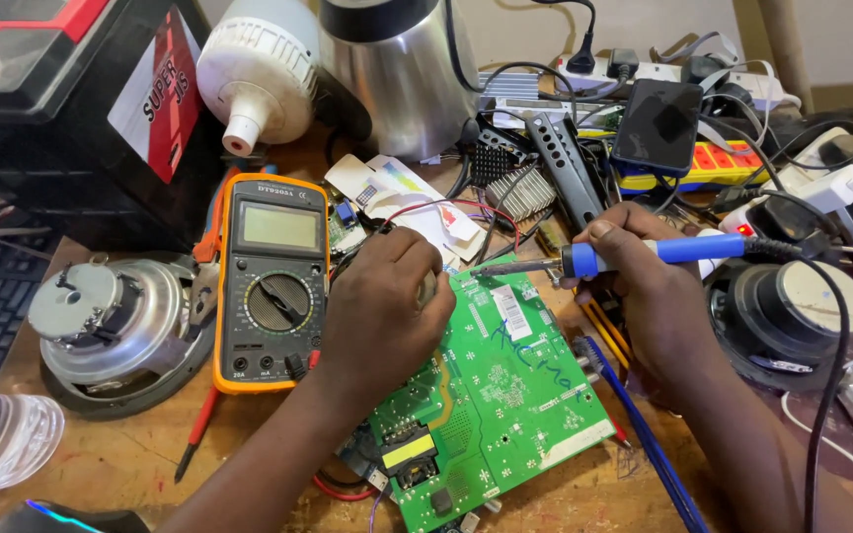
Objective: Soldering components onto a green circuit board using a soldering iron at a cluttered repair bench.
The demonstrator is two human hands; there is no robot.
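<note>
Head view: green circuit board (505, 395) flat on wooden tabletop (120, 464), centre-near. Left hand (387, 296) rests on board's far-left edge, fingers curled down; grip unclear, whether it holds anything cannot tell. Right hand (644, 281) at board's far-right corner, grip closed around blue-handled soldering iron (644, 252), metal tip pointing left, just over board's far edge. Orange-cased multimeter (271, 281) just left of left hand. Round metal motor part (116, 321) farther left. Black speaker (792, 311) right.
</note>
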